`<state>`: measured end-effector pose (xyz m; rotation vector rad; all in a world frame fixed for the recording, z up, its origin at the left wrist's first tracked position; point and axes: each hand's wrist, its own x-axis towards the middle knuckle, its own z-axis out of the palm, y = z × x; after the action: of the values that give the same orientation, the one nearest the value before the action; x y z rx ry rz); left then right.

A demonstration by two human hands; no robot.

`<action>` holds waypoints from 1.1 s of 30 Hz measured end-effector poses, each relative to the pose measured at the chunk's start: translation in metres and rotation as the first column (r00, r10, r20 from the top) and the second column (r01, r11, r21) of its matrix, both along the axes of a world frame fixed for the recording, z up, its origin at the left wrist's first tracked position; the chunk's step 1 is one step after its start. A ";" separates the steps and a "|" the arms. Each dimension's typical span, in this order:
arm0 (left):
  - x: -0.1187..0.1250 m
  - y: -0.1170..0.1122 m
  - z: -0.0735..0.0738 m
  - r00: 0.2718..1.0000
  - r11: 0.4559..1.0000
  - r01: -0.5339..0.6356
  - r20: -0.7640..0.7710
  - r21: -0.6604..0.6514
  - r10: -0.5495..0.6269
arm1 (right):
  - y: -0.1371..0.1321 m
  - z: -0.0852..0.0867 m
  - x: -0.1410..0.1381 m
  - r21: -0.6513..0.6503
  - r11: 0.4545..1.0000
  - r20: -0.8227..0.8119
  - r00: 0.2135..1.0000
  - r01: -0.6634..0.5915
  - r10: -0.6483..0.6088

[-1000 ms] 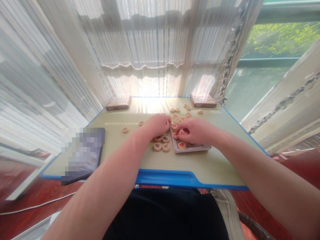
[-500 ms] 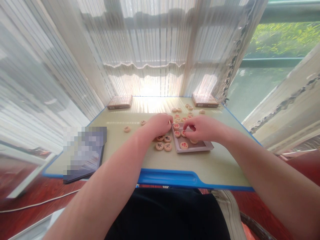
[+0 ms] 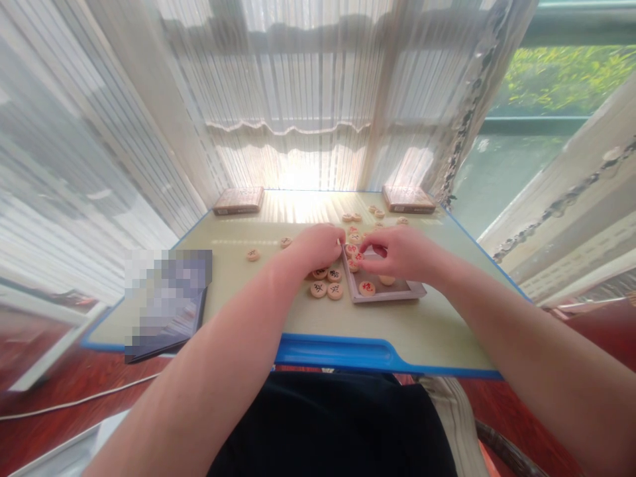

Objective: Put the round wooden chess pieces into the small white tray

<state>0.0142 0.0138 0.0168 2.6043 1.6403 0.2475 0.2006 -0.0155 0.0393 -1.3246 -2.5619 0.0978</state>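
Xiangqi pieces, round and wooden, lie in and around a shallow tray [image 3: 386, 298]. My right hand [image 3: 395, 252] is over the tray, thumb and forefinger closed on a red-marked xiangqi piece [image 3: 359, 257]. That piece is tilted above red-marked pieces at the tray's left side. Nearer the front wall, another red-marked piece [image 3: 367, 289] lies flat inside. Curled fingers of my left hand [image 3: 325, 244] rest at the tray's back left corner; what they grip, if anything, is hidden. Just below that hand, several black-marked pieces [image 3: 334, 290] sit on the table.
Two flat boxes stand at the table's back corners, a left box [image 3: 238, 201] and a right box [image 3: 408, 199]. More loose pieces [image 3: 352, 217] are scattered behind the tray, and a single piece [image 3: 253, 255] lies left. A dark tablet-like device [image 3: 171, 305], partly pixelated, covers the left front.
My right hand has shifted slightly left and lifted the red-marked piece, now tilted near the tray's left wall. My left hand has stayed at the corner.
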 end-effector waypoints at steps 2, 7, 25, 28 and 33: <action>0.000 0.000 0.000 1.000 1.000 0.000 -0.001 -0.001 0.000 | -0.001 -0.004 -0.003 0.046 0.999 0.013 1.000 -0.011 0.011; 0.001 -0.001 0.001 1.000 1.000 -0.003 -0.003 -0.003 0.003 | 0.001 -0.011 -0.004 0.096 0.995 0.036 0.999 -0.012 0.009; 0.000 -0.001 -0.001 1.000 1.000 -0.002 0.001 0.008 0.002 | -0.004 0.004 0.001 -0.062 0.997 0.012 0.999 -0.037 0.038; -0.001 0.000 -0.002 1.000 1.000 -0.003 -0.002 0.014 0.003 | -0.008 0.011 0.003 -0.250 0.967 0.088 0.994 -0.041 0.065; -0.001 0.000 -0.002 1.000 1.000 0.001 0.004 0.014 -0.001 | -0.008 0.011 0.004 -0.351 0.931 0.095 0.985 -0.103 0.144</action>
<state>0.0133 0.0139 0.0149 2.6134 1.6420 0.2650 0.2044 -0.0238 0.0502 -1.3127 -2.8249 0.5314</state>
